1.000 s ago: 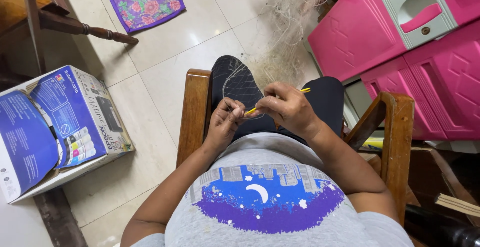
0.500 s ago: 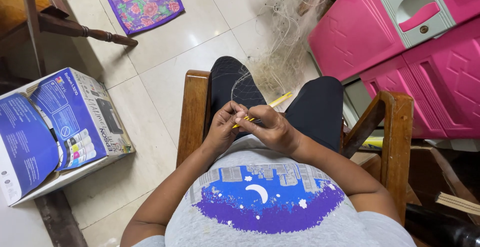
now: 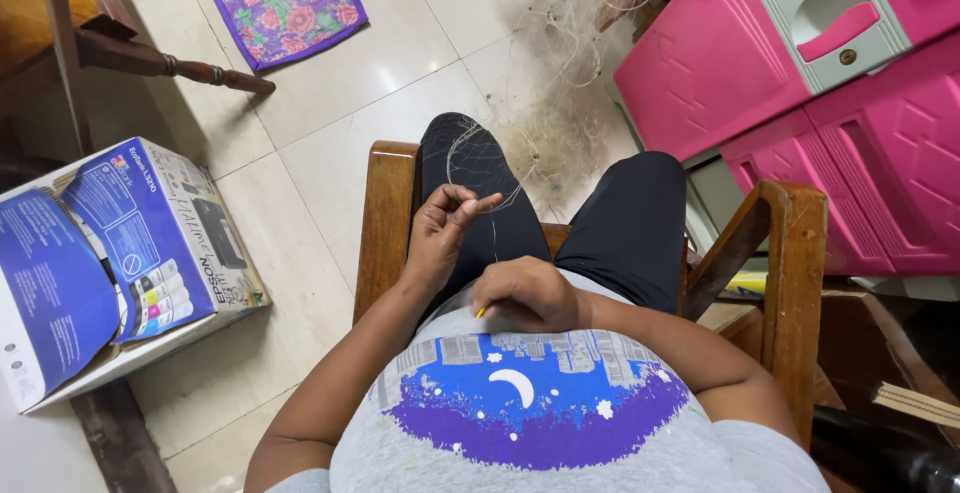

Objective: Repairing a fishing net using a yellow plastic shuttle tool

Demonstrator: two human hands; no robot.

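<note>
Seated view: the left hand (image 3: 445, 228) pinches a strand of fine netting (image 3: 560, 103) taut above the lap, while the right hand (image 3: 525, 293), closed around a yellow needle (image 3: 481, 311), draws back toward the shirt. Netting trails onto the floor (image 3: 400, 63) ahead, keeping slack clear.

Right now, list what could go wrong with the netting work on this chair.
1. The fine net thread pinched by the left hand loops loosely over the knee; it could tangle or slip free.
2. The yellow netting needle is almost hidden in the right hand, close to the shirt; it might snag the fabric.
3. The heaped fishing net on the floor could catch a foot.
</note>
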